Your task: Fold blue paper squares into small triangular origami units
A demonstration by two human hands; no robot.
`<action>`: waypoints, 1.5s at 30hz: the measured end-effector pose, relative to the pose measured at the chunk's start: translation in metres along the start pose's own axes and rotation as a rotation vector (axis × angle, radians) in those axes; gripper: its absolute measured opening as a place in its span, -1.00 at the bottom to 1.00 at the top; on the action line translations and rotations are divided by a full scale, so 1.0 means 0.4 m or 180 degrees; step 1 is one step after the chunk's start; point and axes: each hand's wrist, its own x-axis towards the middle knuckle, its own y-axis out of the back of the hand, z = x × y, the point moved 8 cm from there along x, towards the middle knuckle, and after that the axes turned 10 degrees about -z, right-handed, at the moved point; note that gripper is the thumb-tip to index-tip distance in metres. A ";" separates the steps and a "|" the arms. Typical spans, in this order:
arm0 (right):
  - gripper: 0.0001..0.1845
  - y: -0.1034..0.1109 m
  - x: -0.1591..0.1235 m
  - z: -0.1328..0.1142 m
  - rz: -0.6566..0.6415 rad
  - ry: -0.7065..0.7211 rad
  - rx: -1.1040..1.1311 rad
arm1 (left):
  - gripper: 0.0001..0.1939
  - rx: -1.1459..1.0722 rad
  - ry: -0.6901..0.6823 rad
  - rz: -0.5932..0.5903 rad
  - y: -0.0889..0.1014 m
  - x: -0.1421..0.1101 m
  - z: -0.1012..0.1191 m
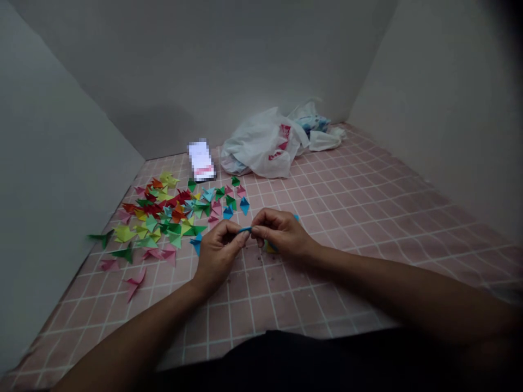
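Note:
My left hand (217,255) and my right hand (281,232) meet above the pink grid mat (261,305), their fingertips pinching a narrow strip of blue paper (245,230) between them. Under my right hand, a yellow and blue folded paper piece (270,247) is partly hidden, and a blue tip (296,218) pokes out past the knuckles. To the left of my left hand lies a scattered pile of small folded origami paper units (165,212) in red, green, yellow, pink and blue. The nearest, a blue unit (196,243), lies just beyond my left hand.
White walls (73,174) rise at the left, back and right of the mat. A crumpled white plastic bag (261,144) lies at the back, with a second white bag (314,126) behind it. A blurred white rectangular object (201,161) lies on the mat near the back wall.

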 end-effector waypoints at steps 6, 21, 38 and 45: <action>-0.81 0.005 -0.001 0.002 -0.0084 -0.0096 0.0028 | -0.75 -0.0190 0.0158 -0.0230 -0.005 0.007 -0.018; -0.78 0.002 0.000 0.021 -0.0057 -0.0331 0.0119 | -0.72 -0.0742 0.0700 -0.0457 -0.028 0.010 -0.064; -0.73 -0.013 -0.003 0.023 -0.0241 -0.0530 0.0020 | -0.73 -0.0663 0.0509 -0.0347 -0.025 0.002 -0.049; -0.78 -0.019 -0.011 0.027 -0.0181 -0.0469 0.0028 | -0.73 -0.0804 0.0509 -0.0487 -0.034 0.004 -0.058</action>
